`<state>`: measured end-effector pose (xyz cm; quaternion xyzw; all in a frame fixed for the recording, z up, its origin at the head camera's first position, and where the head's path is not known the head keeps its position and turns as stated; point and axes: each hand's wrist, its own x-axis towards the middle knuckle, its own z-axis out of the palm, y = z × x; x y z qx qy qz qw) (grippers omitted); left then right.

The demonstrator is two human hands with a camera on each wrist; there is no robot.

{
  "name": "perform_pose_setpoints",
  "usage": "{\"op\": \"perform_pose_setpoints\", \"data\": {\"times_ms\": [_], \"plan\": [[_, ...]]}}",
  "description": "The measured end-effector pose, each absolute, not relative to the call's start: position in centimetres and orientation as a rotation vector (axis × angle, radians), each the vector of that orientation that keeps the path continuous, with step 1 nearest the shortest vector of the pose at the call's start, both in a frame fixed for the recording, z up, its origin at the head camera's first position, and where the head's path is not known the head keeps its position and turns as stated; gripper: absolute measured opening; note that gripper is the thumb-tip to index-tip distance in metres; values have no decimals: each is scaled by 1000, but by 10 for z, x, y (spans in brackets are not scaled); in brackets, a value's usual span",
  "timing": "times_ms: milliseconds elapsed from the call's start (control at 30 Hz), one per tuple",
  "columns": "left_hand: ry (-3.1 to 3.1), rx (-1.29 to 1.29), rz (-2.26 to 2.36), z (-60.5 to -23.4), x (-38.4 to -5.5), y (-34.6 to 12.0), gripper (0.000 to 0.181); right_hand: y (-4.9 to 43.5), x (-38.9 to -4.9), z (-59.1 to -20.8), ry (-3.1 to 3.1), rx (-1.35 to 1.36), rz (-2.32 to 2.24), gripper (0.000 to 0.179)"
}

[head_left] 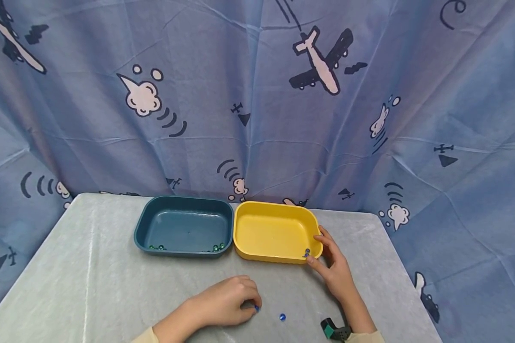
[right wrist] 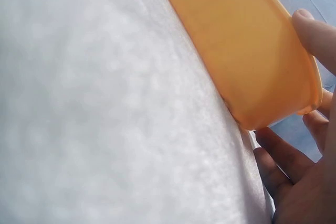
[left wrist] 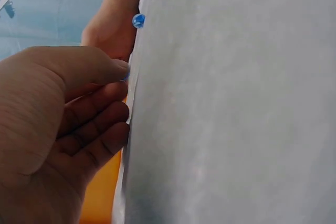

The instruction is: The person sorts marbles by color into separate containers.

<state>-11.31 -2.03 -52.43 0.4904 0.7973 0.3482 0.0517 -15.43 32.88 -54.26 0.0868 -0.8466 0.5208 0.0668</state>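
Observation:
My left hand (head_left: 229,301) is low over the table, pinching a blue marble (head_left: 256,309) between thumb and fingertips. In the left wrist view only a sliver of that marble shows under the thumb. Just to its right a second blue marble (head_left: 282,317) lies loose on the cloth. My right hand (head_left: 336,271) holds the front right corner of a yellow tub (head_left: 266,257), thumb at the front rim and fingers along the right side. A few blue marbles (head_left: 307,251) sit inside that corner, partly hidden by the front wall.
A teal tub (head_left: 184,253) stands against the yellow one's left side, with several green marbles (head_left: 216,247) along its front wall. Pale grey cloth (head_left: 111,286) covers the table. Behind and around it hangs a blue curtain (head_left: 206,95) printed with airplanes.

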Motion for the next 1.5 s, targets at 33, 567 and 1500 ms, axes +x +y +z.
{"op": "perform_pose_setpoints", "data": {"times_ms": [33,567,1500], "plan": [[2422,1485,1062,-523,-114,-20,8,329,-154,-543,-2552,261,1568,57],[2407,1400,1261,-481,-138,-24,12,329,-155,-543,-2559,249,1564,57],[2675,1162,1222,-461,-200,-9,13,329,-154,-542,-2555,257,1566,56]]}}
